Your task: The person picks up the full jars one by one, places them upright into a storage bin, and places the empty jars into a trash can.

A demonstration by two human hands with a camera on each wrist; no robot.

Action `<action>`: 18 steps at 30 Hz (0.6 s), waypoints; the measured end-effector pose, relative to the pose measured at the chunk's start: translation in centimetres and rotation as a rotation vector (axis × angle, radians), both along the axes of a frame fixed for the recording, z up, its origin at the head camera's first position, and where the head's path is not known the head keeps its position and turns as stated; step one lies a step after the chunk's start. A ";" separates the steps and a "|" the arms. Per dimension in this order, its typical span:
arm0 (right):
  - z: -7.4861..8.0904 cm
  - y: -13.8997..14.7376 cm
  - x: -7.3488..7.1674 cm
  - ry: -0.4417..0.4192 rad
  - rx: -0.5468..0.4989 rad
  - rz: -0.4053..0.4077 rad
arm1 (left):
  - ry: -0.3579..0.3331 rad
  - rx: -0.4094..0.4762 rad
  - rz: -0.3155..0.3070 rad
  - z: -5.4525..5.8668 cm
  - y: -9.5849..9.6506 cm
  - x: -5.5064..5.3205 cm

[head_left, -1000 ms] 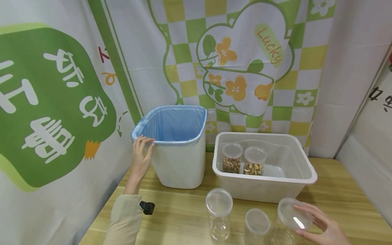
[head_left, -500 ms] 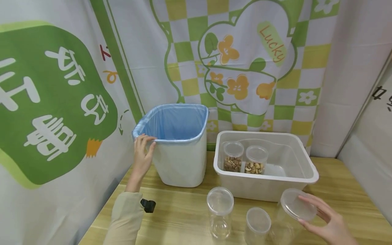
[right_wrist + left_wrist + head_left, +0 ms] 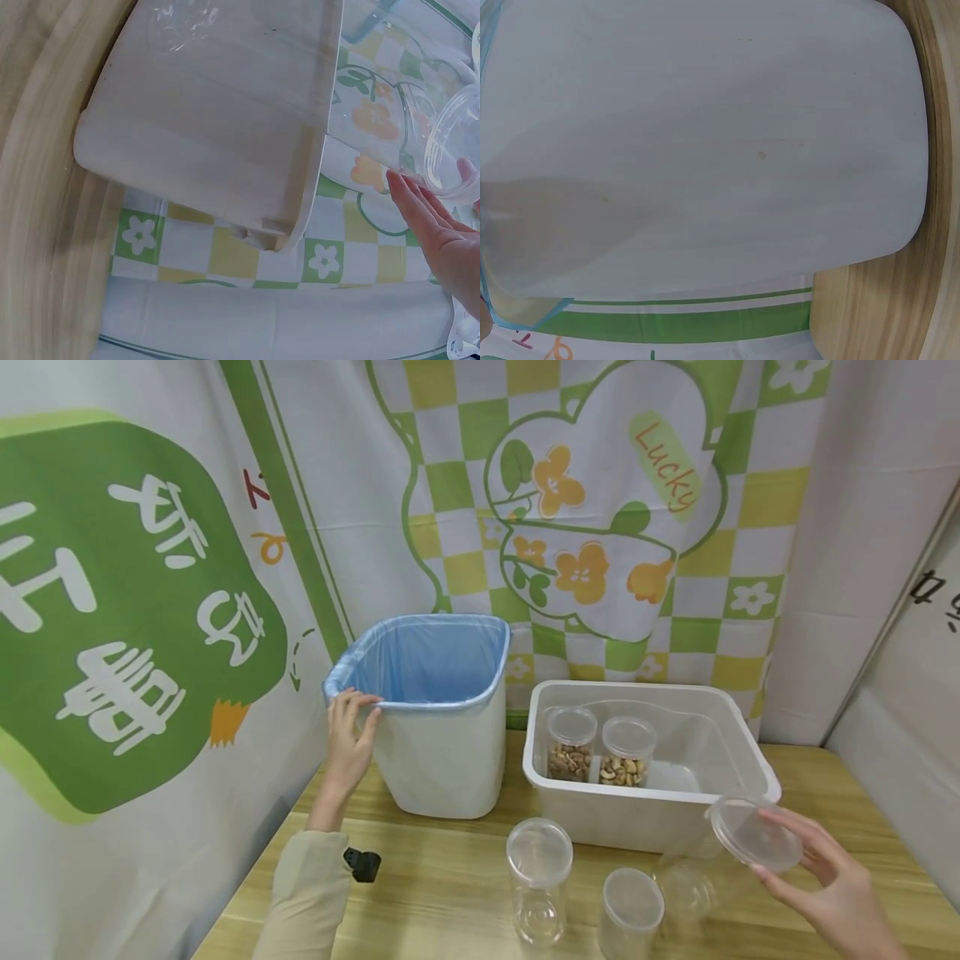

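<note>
My left hand point(image 3: 348, 747) grips the front left rim of a white trash bin point(image 3: 442, 760) lined with a blue bag point(image 3: 427, 660). In the left wrist view, the bin's wall point(image 3: 727, 150) takes up most of the picture. With fingers and thumb around its lid, my right hand point(image 3: 832, 877) holds a clear plastic jar point(image 3: 756, 835) tilted, its base toward the left. The jar body looks empty. Two more clear lidded jars, a taller one point(image 3: 538, 868) and a shorter one point(image 3: 632, 906), stand upright on the table left of it.
Behind the jars is a white plastic tub point(image 3: 630, 814). Inside its left part stand two lidded jars, one with brown nuts point(image 3: 570, 752) and one with cashews point(image 3: 626, 760). Printed cloth point(image 3: 465, 510) hangs around the wooden table point(image 3: 420, 885).
My right hand has lifted the jar from beside the shorter jar and moved it right and toward the tub, tilting it more. My left hand stays on the bin's rim.
</note>
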State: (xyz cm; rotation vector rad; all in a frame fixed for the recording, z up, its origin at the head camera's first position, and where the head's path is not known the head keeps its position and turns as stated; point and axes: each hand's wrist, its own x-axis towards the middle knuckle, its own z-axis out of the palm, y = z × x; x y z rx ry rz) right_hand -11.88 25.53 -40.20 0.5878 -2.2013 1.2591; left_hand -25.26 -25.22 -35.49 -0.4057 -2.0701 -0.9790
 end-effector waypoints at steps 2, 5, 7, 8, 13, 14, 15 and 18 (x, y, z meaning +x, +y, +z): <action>0.2 0.0 -0.1 0.011 -0.010 0.000 | 0.004 -0.004 0.000 0.0 0.0 0.0; 0.6 0.0 -0.3 0.036 -0.012 -0.010 | 0.007 -0.007 0.003 0.0 0.0 0.0; 0.9 0.0 -0.3 0.036 -0.020 -0.016 | 0.009 -0.007 0.003 0.0 0.1 -0.1; 1.1 0.0 -0.3 0.033 -0.025 -0.017 | 0.008 -0.006 0.003 0.0 0.1 -0.1; 1.9 0.0 -0.7 0.082 -0.081 0.013 | 0.018 -0.004 -0.001 0.0 0.1 -0.1; 2.1 0.1 -0.8 0.092 -0.098 0.025 | 0.021 -0.003 -0.002 0.0 0.1 -0.1; 2.2 0.1 -0.9 0.113 -0.125 0.052 | 0.026 -0.002 -0.002 -0.1 0.1 -0.2; 2.8 0.0 -1.3 0.109 -0.221 0.107 | 0.028 0.002 -0.001 -0.2 0.1 -0.2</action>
